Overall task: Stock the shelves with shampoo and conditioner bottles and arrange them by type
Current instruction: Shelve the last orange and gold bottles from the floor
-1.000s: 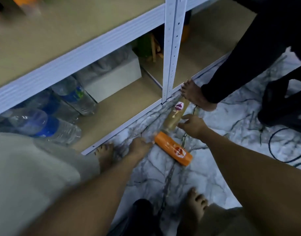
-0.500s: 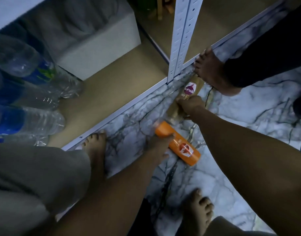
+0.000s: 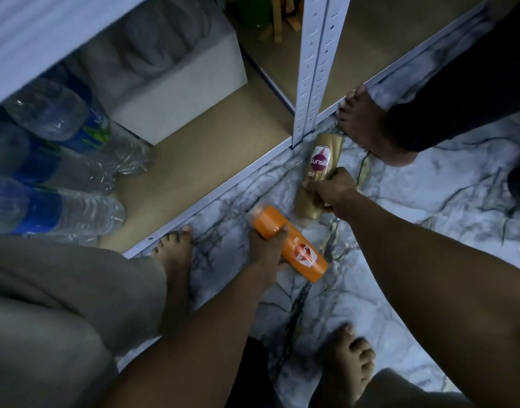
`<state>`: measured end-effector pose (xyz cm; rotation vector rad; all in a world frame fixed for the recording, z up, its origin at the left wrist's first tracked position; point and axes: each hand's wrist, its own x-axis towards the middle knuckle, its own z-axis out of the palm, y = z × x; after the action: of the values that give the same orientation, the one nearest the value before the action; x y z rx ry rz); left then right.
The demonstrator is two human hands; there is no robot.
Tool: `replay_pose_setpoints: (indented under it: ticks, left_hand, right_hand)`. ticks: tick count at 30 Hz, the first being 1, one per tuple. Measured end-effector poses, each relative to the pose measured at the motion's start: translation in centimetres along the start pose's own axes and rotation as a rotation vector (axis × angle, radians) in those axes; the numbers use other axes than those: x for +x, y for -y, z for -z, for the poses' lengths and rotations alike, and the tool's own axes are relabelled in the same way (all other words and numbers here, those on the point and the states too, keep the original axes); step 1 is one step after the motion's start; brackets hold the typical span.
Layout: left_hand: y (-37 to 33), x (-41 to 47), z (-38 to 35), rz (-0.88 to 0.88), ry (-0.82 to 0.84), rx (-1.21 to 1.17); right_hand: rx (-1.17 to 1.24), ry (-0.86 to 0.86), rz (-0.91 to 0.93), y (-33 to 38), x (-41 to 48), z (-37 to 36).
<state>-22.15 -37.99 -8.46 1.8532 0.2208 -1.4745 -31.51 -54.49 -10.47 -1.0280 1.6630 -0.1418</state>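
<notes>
An orange Sunsilk bottle (image 3: pixel 291 244) lies on the marble floor (image 3: pixel 429 207), and my left hand (image 3: pixel 266 251) grips it around its middle. Just beyond it a gold Sunsilk bottle (image 3: pixel 319 169) lies by the foot of the white shelf post (image 3: pixel 314 66). My right hand (image 3: pixel 331 191) grips the gold bottle near its lower half. The lowest shelf board (image 3: pixel 200 160) runs along the floor to the left of both bottles.
Several clear water bottles (image 3: pixel 61 178) lie at the left of the lowest shelf, with a white box (image 3: pixel 176 92) behind them. Another person's bare foot (image 3: pixel 370 131) and dark trouser leg stand right beside the gold bottle. My own feet (image 3: pixel 172 248) are near the shelf edge.
Both hands came down from reaching above the floor and closed on the bottles: left on the orange one, right on the gold one. The camera has dropped closer to the floor.
</notes>
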Motion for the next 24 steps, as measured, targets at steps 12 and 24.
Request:
replay_pose_setpoints:
  ticks: [12, 24]
  left_hand:
    - [-4.3, -6.0, 7.7, -0.473, 0.036, 0.331]
    - [-10.3, -16.8, 16.2, -0.731, 0.134, 0.855]
  right_hand:
    - [0.096, 0.050, 0.373, 4.3, -11.4, 4.0]
    - [0.090, 0.090, 0.728, 8.2, -24.8, 5.4]
